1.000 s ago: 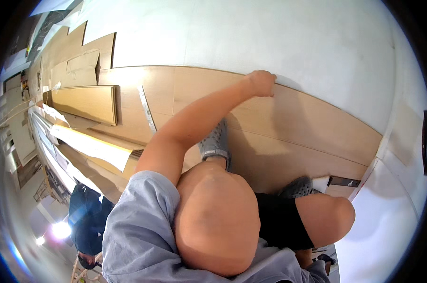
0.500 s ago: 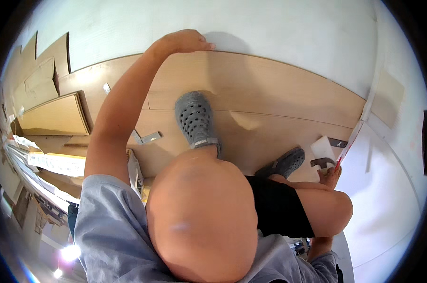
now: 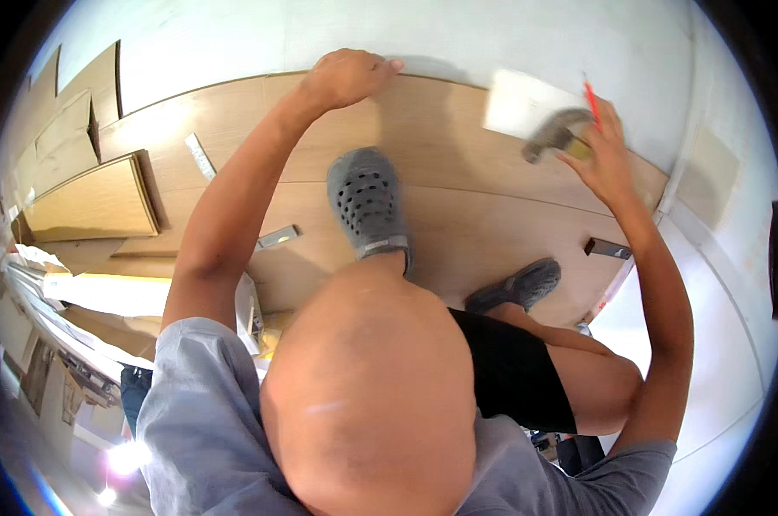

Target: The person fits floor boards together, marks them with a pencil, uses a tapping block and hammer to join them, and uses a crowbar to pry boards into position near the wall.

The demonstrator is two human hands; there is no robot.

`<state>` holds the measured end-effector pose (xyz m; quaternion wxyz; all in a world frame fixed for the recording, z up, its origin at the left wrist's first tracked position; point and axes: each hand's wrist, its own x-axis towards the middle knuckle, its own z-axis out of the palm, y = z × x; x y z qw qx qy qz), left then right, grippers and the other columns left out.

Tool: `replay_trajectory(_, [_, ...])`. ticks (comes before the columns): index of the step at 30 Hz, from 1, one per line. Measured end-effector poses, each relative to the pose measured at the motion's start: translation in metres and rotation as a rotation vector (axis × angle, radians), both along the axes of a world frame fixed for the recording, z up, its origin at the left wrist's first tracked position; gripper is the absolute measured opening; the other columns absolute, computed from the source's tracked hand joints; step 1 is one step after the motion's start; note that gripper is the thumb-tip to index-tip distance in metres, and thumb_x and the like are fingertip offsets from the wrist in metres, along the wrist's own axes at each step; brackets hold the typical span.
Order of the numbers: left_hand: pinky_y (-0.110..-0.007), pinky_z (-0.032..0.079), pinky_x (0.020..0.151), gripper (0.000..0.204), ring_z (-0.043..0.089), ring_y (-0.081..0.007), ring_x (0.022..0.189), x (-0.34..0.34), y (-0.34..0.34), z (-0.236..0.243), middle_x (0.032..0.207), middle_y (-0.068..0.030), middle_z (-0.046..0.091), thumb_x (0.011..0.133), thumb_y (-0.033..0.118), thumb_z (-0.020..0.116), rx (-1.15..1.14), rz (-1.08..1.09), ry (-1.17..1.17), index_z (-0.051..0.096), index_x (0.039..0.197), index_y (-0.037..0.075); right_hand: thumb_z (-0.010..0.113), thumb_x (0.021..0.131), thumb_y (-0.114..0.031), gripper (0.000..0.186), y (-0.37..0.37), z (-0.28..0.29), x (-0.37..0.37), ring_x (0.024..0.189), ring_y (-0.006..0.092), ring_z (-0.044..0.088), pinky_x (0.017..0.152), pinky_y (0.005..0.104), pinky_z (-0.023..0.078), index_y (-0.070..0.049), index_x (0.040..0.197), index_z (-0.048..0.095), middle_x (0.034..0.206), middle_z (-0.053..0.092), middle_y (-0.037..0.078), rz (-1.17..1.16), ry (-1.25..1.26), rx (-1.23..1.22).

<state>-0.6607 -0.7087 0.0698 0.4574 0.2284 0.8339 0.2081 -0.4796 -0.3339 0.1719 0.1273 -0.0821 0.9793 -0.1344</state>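
Admittedly, motion smears the right hand (image 3: 611, 165), yet its fingers are visibly wrapped around a hammer (image 3: 562, 133), whose curved dark head shows while most of the handle is lost behind the palm. A slim red stick (image 3: 592, 105) juts up by the same fingers, too blurred to identify further. Just beside the hammer head, a white block (image 3: 513, 101) overlaps the far edge of the wooden plank (image 3: 501, 163) and the pale sheet (image 3: 458, 30) beyond; whether the hand also holds this block cannot be told. The left hand (image 3: 347, 76) is half curled at that plank edge, thumb pointing right, its underside hidden, so I cannot tell whether it grips anything. A metal strip (image 3: 277, 237) disappears behind the left forearm, and a metal ruler (image 3: 199, 156) lies near that arm. The bare knee (image 3: 367, 404) blocks the lower middle, partly covering the ankle above one grey clog (image 3: 367, 198). At lower left, a lamp's glare (image 3: 126, 457) washes out the background, and the lens's black rim crops the corners.
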Motion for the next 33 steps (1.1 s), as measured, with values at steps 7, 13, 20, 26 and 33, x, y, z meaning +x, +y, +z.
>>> replay_trajectory(7, [-0.041, 0.049, 0.095, 0.076, 0.066, -0.0322, 0.104, 0.005, -0.007, -0.025, 0.108, -0.0191, 0.072, 0.1, 0.069, 0.039, 0.074, 0.317, 0.002, 0.065, 0.121, 0.001, 0.089, 0.069, -0.028, 0.041, -0.065, -0.086, -0.071, 0.13, 0.0406, 0.044, 0.111, 0.0492, 0.039, 0.003, 0.085, 0.066, 0.141, 0.05, 0.024, 0.098, 0.2, -0.099])
replay_trajectory(13, [-0.043, 0.05, 0.096, 0.083, 0.067, -0.0358, 0.109, 0.005, 0.003, -0.028, 0.115, -0.0245, 0.069, 0.098, 0.072, 0.043, 0.01, 0.344, 0.072, 0.054, 0.132, -0.004, 0.09, 0.067, -0.035, 0.046, -0.087, -0.112, -0.09, 0.133, 0.0393, 0.043, 0.114, 0.0474, 0.038, 0.001, 0.083, 0.066, 0.143, 0.05, 0.025, 0.079, 0.12, -0.197])
replay_trajectory(20, [-0.046, 0.051, 0.095, 0.081, 0.068, -0.04, 0.107, 0.004, 0.008, -0.043, 0.115, -0.0287, 0.068, 0.093, 0.062, 0.061, -0.031, 0.281, 0.219, 0.05, 0.132, -0.009, 0.09, 0.066, -0.039, 0.051, -0.099, -0.128, -0.095, 0.134, 0.0395, 0.043, 0.115, 0.0475, 0.036, 0.002, 0.088, 0.069, 0.143, 0.052, 0.023, 0.036, 0.087, -0.19])
replay_trajectory(26, [-0.044, 0.053, 0.091, 0.076, 0.069, -0.0385, 0.104, 0.008, 0.009, -0.054, 0.111, -0.0269, 0.07, 0.088, 0.048, 0.076, 0.054, 0.346, 0.179, 0.049, 0.132, -0.009, 0.084, 0.075, -0.045, 0.049, -0.084, -0.12, -0.104, 0.122, 0.0345, 0.057, 0.102, 0.0472, 0.048, -0.005, 0.098, 0.069, 0.134, 0.06, 0.017, 0.043, 0.021, -0.151])
replay_trajectory(33, [-0.044, 0.053, 0.089, 0.074, 0.069, -0.0389, 0.103, 0.015, -0.008, -0.05, 0.11, -0.028, 0.069, 0.089, 0.047, 0.075, 0.119, 0.401, 0.184, 0.048, 0.129, -0.009, 0.062, 0.087, -0.016, 0.028, -0.059, -0.026, -0.19, 0.091, 0.0382, 0.072, 0.077, 0.0514, 0.057, -0.007, 0.111, 0.073, 0.099, 0.073, 0.022, -0.159, -0.137, 0.202])
